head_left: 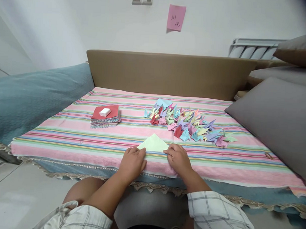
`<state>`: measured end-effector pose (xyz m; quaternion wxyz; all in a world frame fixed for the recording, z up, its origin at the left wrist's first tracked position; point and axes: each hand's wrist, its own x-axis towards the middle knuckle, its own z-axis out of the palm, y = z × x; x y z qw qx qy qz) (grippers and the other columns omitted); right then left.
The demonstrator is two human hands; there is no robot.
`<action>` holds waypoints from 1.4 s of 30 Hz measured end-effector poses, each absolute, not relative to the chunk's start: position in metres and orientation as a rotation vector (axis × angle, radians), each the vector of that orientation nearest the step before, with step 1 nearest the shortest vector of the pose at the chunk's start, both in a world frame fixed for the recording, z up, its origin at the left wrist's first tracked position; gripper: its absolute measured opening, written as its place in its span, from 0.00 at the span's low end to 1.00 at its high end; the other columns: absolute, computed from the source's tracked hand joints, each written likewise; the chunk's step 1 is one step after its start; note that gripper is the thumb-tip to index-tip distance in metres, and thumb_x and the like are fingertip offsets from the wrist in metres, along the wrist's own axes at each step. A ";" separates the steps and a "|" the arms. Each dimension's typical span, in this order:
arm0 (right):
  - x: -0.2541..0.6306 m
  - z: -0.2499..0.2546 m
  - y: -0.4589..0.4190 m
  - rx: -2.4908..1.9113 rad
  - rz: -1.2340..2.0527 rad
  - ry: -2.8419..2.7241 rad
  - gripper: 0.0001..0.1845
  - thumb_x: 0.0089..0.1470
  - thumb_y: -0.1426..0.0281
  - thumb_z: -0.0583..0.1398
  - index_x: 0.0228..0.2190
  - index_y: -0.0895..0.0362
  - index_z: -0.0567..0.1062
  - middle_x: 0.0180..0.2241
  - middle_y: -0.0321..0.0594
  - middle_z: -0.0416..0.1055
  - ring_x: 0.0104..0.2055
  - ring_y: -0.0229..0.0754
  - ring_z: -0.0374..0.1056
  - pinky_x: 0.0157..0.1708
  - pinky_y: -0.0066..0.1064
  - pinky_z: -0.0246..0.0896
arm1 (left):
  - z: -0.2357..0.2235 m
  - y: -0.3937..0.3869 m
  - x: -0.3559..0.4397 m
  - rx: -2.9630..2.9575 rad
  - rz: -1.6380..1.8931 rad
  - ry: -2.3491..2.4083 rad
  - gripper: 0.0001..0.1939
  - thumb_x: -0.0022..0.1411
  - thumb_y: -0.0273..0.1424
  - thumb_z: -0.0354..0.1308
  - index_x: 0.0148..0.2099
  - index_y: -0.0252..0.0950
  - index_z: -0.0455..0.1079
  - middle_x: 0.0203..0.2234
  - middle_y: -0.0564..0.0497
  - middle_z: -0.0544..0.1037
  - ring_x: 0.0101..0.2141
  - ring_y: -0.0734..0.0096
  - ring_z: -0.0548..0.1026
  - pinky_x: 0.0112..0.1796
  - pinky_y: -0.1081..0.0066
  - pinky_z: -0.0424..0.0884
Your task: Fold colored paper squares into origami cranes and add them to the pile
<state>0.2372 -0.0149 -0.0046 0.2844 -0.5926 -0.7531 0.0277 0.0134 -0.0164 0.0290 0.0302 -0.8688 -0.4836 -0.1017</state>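
Observation:
A pale green sheet of paper (153,143), folded into a triangle, lies on the striped cloth with its point facing away from me. My left hand (133,161) holds the paper's left corner, fingers bent and pressed down along the near edge. At the right corner, my right hand (178,158) grips the paper between thumb and fingers. Both corners are partly covered by my fingers. Just beyond the paper spreads a pile of folded paper cranes (185,124) in many colours.
A stack of coloured paper (105,118), red on top, sits to the left with a small white block (105,112) on it. Grey cushions (276,117) line the right side. The striped cloth (64,137) covers the sofa seat, below a brown backrest (165,74).

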 end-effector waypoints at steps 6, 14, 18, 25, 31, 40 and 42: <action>0.255 0.003 -0.017 -1.784 0.038 -1.934 0.14 0.47 0.77 0.56 0.29 0.51 0.79 0.33 0.38 0.70 0.40 0.42 0.61 0.40 0.32 0.52 | 0.043 -0.011 -0.003 -2.574 -0.236 -1.677 0.11 0.58 0.34 0.51 0.42 0.37 0.68 0.30 0.46 0.77 0.38 0.60 0.72 0.43 0.63 0.62; 0.267 0.001 -0.013 -1.725 0.142 -1.814 0.12 0.50 0.74 0.53 0.34 0.55 0.76 0.35 0.39 0.72 0.39 0.41 0.64 0.39 0.31 0.56 | 0.047 0.004 -0.014 -2.432 -0.398 -2.002 0.13 0.60 0.39 0.47 0.40 0.39 0.70 0.32 0.49 0.78 0.35 0.62 0.74 0.33 0.68 0.66; 0.261 -0.002 -0.012 -1.674 0.106 -1.823 0.16 0.51 0.63 0.56 0.41 0.54 0.73 0.39 0.41 0.72 0.40 0.44 0.65 0.39 0.34 0.57 | 0.033 0.013 -0.011 -2.535 -0.725 -1.812 0.16 0.58 0.36 0.52 0.47 0.38 0.69 0.46 0.47 0.74 0.46 0.61 0.71 0.46 0.64 0.65; 0.258 -0.005 -0.011 -1.620 0.096 -1.861 0.12 0.48 0.66 0.59 0.37 0.53 0.75 0.41 0.41 0.72 0.43 0.45 0.65 0.42 0.37 0.57 | 0.024 0.018 -0.002 -2.492 -0.789 -1.856 0.11 0.51 0.31 0.58 0.40 0.41 0.74 0.53 0.47 0.68 0.49 0.57 0.69 0.48 0.57 0.65; 0.260 -0.007 -0.011 -1.398 0.160 -1.890 0.07 0.46 0.76 0.56 0.26 0.55 0.73 0.42 0.42 0.69 0.45 0.45 0.62 0.45 0.38 0.58 | 0.021 0.024 0.004 -2.507 -0.929 -1.739 0.09 0.50 0.21 0.54 0.28 0.39 0.73 0.50 0.49 0.71 0.48 0.60 0.69 0.47 0.59 0.65; 0.256 -0.010 -0.013 -1.304 -0.026 -2.027 0.16 0.47 0.81 0.54 0.32 0.53 0.76 0.40 0.42 0.69 0.44 0.45 0.60 0.43 0.38 0.57 | 0.028 0.013 0.012 -2.429 -0.937 -1.555 0.17 0.56 0.22 0.48 0.44 0.41 0.72 0.53 0.49 0.68 0.50 0.59 0.66 0.50 0.55 0.60; 0.252 -0.006 -0.015 -1.350 -0.065 -2.037 0.15 0.48 0.79 0.54 0.34 0.53 0.76 0.37 0.41 0.70 0.41 0.44 0.61 0.42 0.37 0.56 | 0.031 0.002 0.016 -2.570 -0.989 -1.320 0.16 0.60 0.27 0.48 0.49 0.39 0.69 0.51 0.47 0.71 0.49 0.62 0.67 0.50 0.58 0.60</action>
